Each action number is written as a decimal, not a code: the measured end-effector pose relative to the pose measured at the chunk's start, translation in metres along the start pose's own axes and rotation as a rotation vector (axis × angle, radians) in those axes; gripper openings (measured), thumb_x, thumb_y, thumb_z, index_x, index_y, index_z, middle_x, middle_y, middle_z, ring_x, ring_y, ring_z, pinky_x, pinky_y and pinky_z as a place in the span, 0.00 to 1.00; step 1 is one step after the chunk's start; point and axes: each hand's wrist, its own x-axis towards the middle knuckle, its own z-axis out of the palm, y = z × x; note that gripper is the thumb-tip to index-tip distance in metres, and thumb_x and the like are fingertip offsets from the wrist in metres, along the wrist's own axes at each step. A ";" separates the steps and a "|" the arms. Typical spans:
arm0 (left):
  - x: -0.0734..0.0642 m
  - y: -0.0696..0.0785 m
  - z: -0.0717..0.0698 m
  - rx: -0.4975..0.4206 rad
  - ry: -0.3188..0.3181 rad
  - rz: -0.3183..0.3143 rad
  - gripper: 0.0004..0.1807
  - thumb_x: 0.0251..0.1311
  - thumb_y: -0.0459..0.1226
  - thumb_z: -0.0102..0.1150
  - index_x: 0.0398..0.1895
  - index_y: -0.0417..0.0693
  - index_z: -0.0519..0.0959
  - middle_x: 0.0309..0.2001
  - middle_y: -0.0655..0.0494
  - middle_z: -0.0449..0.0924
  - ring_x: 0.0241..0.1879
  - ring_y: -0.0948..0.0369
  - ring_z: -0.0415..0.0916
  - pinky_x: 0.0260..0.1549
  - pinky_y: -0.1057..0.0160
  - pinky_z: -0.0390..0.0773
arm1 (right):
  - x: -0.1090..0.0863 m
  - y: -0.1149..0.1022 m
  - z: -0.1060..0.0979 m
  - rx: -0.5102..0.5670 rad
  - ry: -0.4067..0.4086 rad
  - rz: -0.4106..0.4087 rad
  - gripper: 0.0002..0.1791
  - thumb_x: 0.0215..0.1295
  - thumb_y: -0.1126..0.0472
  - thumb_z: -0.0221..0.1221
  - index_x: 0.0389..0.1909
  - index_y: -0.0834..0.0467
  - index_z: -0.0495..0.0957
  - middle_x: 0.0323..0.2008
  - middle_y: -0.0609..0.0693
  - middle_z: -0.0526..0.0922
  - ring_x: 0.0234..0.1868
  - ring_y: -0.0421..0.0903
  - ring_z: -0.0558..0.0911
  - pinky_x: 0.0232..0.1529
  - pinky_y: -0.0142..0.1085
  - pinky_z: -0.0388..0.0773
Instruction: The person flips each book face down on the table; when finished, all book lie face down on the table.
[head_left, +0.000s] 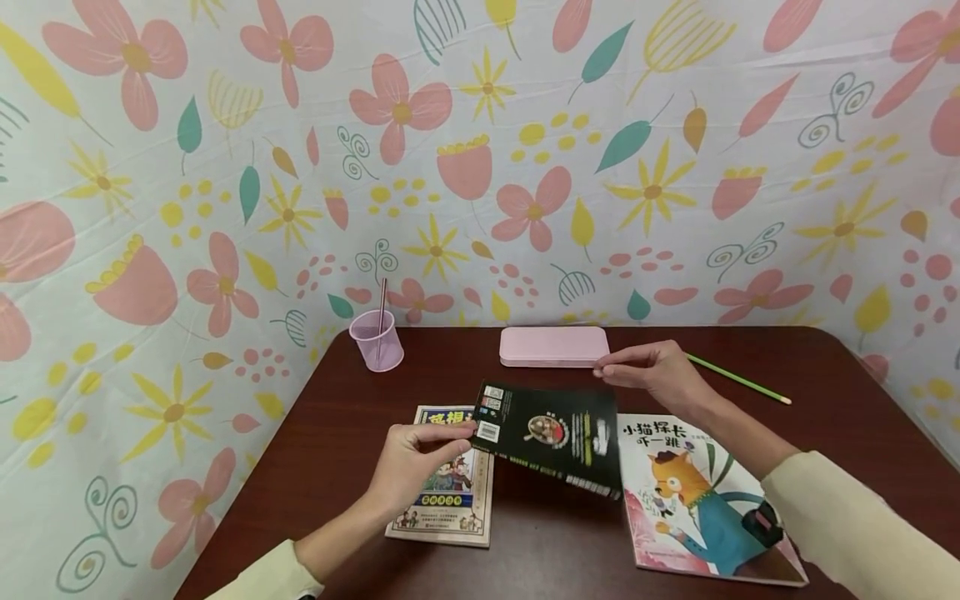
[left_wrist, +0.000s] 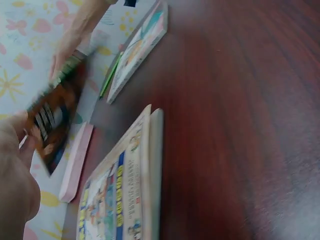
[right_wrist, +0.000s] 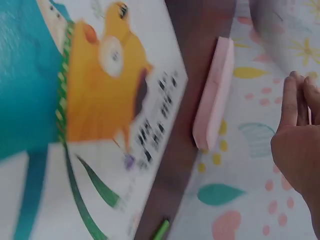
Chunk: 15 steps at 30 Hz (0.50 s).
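My left hand (head_left: 420, 458) pinches the left edge of a black book (head_left: 551, 433) between thumb and fingers. The book is held tilted, back cover up, and overlaps a comic-style book (head_left: 450, 500) lying below it. In the left wrist view, the black book (left_wrist: 57, 110) shows its blurred other cover. Beyond the book's upper right corner is my right hand (head_left: 652, 375), fingers fairly straight, fingertips close to the corner and overlapping the pencil case's end. In the right wrist view, the right hand (right_wrist: 300, 115) shows nothing between thumb and fingers. A cat picture book (head_left: 697, 500) lies under the right forearm.
A pink pencil case (head_left: 553, 346) lies at the table's back edge. To its left stands a lilac mesh cup (head_left: 375, 342) with a pencil in it. A green pencil (head_left: 738, 379) lies at back right. Flowered cloth (head_left: 480, 167) hangs behind the dark table (head_left: 315, 400).
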 end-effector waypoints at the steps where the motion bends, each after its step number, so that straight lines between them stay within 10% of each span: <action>1: -0.001 -0.002 0.002 0.019 0.007 0.006 0.09 0.67 0.35 0.73 0.48 0.45 0.92 0.49 0.56 0.91 0.52 0.57 0.88 0.43 0.60 0.88 | 0.001 0.003 0.003 0.003 -0.008 0.002 0.16 0.74 0.64 0.67 0.56 0.69 0.86 0.49 0.61 0.90 0.51 0.45 0.90 0.52 0.34 0.85; 15: -0.017 -0.043 0.015 0.231 0.010 -0.063 0.13 0.62 0.29 0.75 0.50 0.40 0.91 0.47 0.50 0.91 0.47 0.54 0.90 0.43 0.68 0.86 | -0.004 0.033 0.022 -0.372 -0.151 -0.023 0.16 0.70 0.68 0.68 0.57 0.67 0.86 0.52 0.61 0.89 0.50 0.55 0.89 0.49 0.43 0.88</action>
